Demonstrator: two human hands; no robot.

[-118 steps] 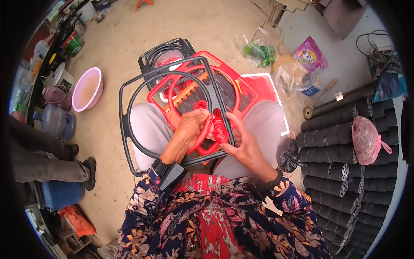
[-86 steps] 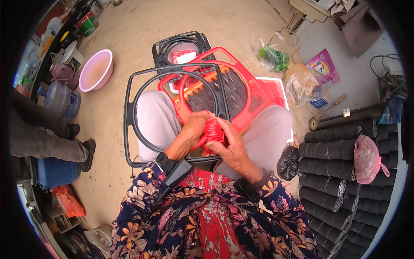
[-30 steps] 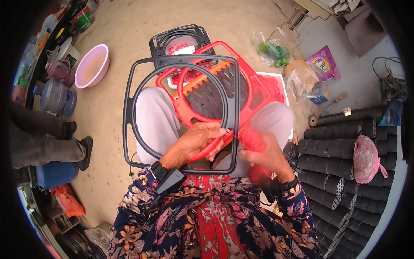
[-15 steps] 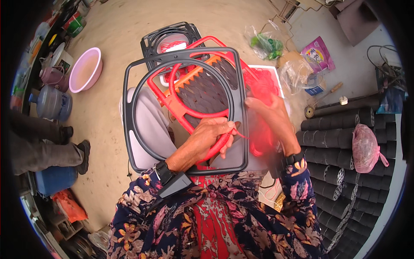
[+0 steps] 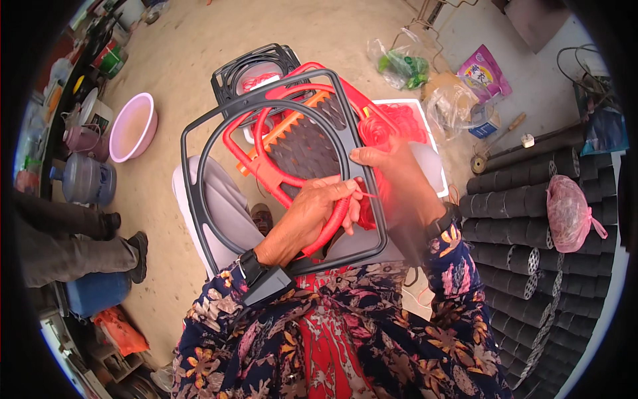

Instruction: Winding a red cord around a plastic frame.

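On my lap is a black plastic frame (image 5: 343, 136) with a round ring inside its rectangular outline. My left hand (image 5: 312, 209) is closed around the lower right of the ring, where red cord (image 5: 337, 218) is wound round it in tight turns. A thin strand runs from those turns toward my right hand (image 5: 392, 166). That hand, partly blurred, is closed around a hank of red cord (image 5: 377, 130), with loops showing above and below it. Beneath lie a red frame (image 5: 269, 174) of similar shape and a dark patterned panel (image 5: 302, 143) with an orange toothed edge (image 5: 282, 136).
Ahead are stacked black frames (image 5: 232, 83); a white tray (image 5: 435, 143) of red cord stands at right. Black cylindrical blocks (image 5: 508, 229) are piled far right, a pink bag (image 5: 568, 213) on top. At left are a pink basin (image 5: 154, 126), water jug (image 5: 90, 179) and another person's legs (image 5: 80, 253).
My right hand has moved slightly left and up with the hank, closer to the ring. The black frame has tilted a little; my left hand keeps its grip.
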